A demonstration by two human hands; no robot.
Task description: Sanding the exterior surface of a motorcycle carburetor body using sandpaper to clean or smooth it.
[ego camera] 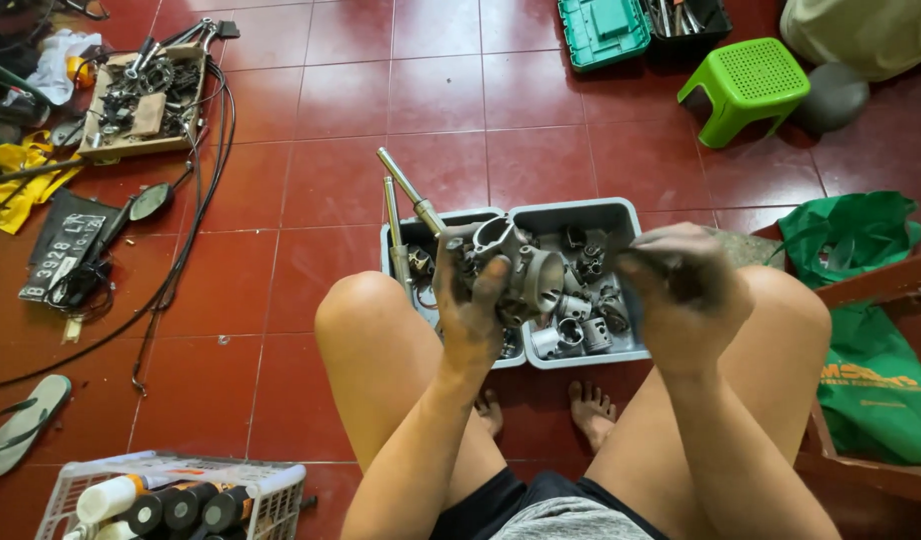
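two grey trays [621,215] on the red tile floor [441,90] hold small metal parts [579,330], while above them the greasy left hand [471,310] grips a dull cast carburetor [526,270] and the right hand [686,290] curls loosely, grip unclear.

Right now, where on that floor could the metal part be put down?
Bare red tiles lie between the grey trays, the cardboard box and the green stool. The trays are crowded with parts. The left hand holds the metal part.
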